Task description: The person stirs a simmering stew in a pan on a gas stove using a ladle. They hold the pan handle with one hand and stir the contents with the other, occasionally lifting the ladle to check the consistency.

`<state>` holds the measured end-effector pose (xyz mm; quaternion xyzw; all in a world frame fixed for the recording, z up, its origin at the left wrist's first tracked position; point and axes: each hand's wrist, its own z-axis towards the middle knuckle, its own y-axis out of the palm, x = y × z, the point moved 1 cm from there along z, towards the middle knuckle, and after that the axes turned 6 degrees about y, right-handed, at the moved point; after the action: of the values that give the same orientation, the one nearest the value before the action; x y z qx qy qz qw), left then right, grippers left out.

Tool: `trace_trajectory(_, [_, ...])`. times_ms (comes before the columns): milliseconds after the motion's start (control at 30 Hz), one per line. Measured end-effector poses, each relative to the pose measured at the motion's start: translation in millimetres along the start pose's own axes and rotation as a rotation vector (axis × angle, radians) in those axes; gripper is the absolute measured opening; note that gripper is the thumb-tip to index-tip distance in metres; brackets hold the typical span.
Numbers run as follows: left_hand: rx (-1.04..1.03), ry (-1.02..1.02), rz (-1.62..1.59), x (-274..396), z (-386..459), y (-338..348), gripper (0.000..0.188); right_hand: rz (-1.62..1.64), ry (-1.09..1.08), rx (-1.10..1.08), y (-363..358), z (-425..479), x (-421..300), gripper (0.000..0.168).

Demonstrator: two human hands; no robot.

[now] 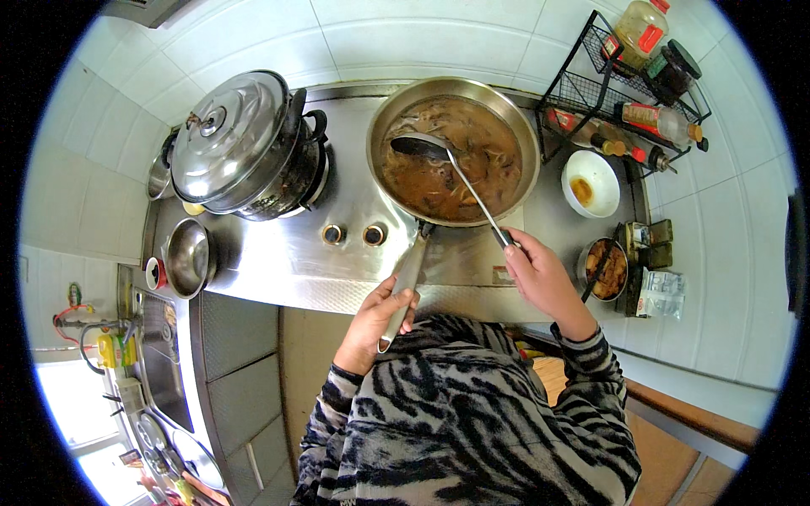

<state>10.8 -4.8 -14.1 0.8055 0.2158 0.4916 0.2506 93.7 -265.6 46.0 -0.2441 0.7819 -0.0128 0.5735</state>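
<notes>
My left hand [381, 314] grips the long handle [410, 278] of a wide metal wok [452, 87]. Brown broth [436, 190] with pale strips and dark pieces fills much of the wok. In my right hand [536, 269] is the black grip of a ladle [421, 145], its thin metal shaft slanting up and left over the wok. The dark bowl of the ladle lies tilted at the broth's surface, left of centre. Whether it holds any liquid is hard to see.
Left stands a large lidded pot [231, 139] on a burner, with a metal bowl [190, 258] nearer me. Two stove knobs [353, 234] sit between pot and wok. Right are a white bowl [590, 183], a bowl of reddish food [606, 272] and a black wire rack [585, 88] of bottles.
</notes>
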Motion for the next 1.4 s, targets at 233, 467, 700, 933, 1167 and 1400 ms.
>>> trace_trajectory(233, [0.022, 0.003, 0.061, 2, -1, 5, 0.036, -0.033, 0.044, 0.105, -7, 31, 9, 0.040])
trace_trajectory(467, [0.011, 0.011, 0.049, 4, -1, 7, 0.039, 0.051, 0.057, 0.156, -18, 53, 25, 0.042])
trace_trajectory(700, [0.014, 0.002, 0.041, 4, -2, 6, 0.040, 0.097, 0.087, 0.193, -24, 57, 22, 0.042])
trace_trajectory(933, [0.020, -0.004, 0.033, 4, -2, 7, 0.040, 0.155, 0.100, 0.272, -31, 58, 36, 0.042])
trace_trajectory(1167, [0.021, 0.008, 0.035, 1, -2, 4, 0.040, 0.301, 0.148, 0.286, -38, 41, 32, 0.041])
trace_trajectory(1400, [0.009, 0.003, 0.041, 2, -1, 5, 0.040, 0.086, 0.053, 0.347, -40, 33, 35, 0.040])
